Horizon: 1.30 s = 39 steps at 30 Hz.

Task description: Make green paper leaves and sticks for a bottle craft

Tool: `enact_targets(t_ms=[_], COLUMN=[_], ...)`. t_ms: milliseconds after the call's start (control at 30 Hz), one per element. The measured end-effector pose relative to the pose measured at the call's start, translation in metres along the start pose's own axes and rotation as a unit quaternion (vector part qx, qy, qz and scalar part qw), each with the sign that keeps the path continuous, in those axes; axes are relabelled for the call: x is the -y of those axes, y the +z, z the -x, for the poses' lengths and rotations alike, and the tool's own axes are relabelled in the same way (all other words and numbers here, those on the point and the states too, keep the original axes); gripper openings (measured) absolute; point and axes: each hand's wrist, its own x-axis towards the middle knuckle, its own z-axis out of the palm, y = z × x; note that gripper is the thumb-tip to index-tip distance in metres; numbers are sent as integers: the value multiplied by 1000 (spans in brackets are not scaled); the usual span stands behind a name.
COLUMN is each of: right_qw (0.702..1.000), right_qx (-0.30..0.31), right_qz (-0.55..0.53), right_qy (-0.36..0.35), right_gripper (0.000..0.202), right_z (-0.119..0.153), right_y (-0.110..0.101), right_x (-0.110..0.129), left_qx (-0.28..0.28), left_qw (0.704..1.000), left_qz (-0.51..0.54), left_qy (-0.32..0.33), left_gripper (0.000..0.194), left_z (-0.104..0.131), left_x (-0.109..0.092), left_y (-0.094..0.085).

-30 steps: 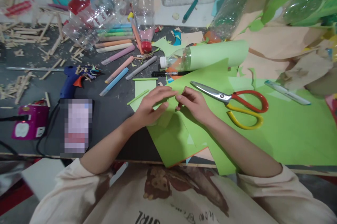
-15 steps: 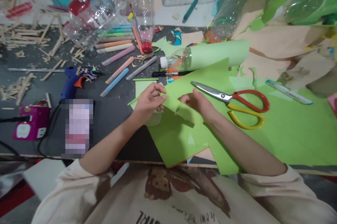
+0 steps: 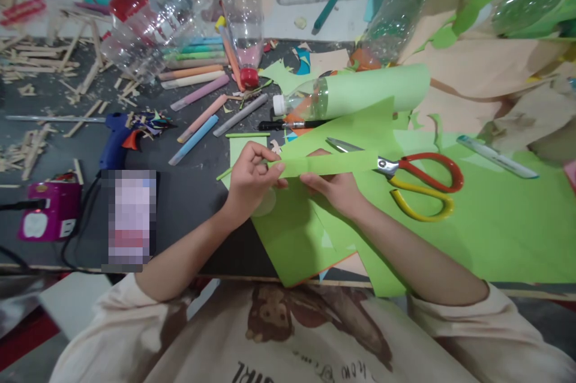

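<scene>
A light green paper strip [image 3: 335,163] stretches sideways between my hands, above larger green sheets. My left hand [image 3: 254,179] pinches its left end between thumb and fingers. My right hand [image 3: 335,188] grips it near the middle, thumb in front and fingers behind, partly hidden by the paper. The strip's right end overlaps the blades of the scissors [image 3: 387,165], which lie on the green sheet [image 3: 486,233] with one red and one yellow handle. A small round translucent piece [image 3: 264,203] shows beside my left wrist.
Behind my hands lies a plastic bottle wrapped in pale green paper [image 3: 375,92], with a black pen [image 3: 288,125] before it. Several markers [image 3: 193,140], a blue glue gun [image 3: 114,140], a phone [image 3: 130,215] and a magenta box [image 3: 49,209] are left. A capped pen [image 3: 497,156] lies right.
The paper strip has swung up from drooping down-right to nearly level, now covering part of the scissors' blades. My right hand has closed on it, while my left hand keeps its pinch.
</scene>
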Motion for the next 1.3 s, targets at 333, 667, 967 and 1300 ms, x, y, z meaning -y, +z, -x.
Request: enact_targets(t_ms=[333,667,967,1300], right_qw=[994,993,995,995], right_qx=[-40,-4,-51,-45], right_qz=[45,44,39,-6], right_qy=[93,109,76,84], right_gripper=[51,51,51,51], right_z=[1,1,-1,0], right_y=[-4,-8,-7,-3], right_x=[-1,0,-7,4], left_qx=[62,16,5,1], left_qw=[997,999,999,999], left_qz=[-8,-39,-45,-52], left_qy=[-48,-6,-2,11], left_gripper=[34,25,32,34], left_z=[0,-1,-2,-5], left_x=[-3,-1,0,3], left_y=[0,-1,-2,-2])
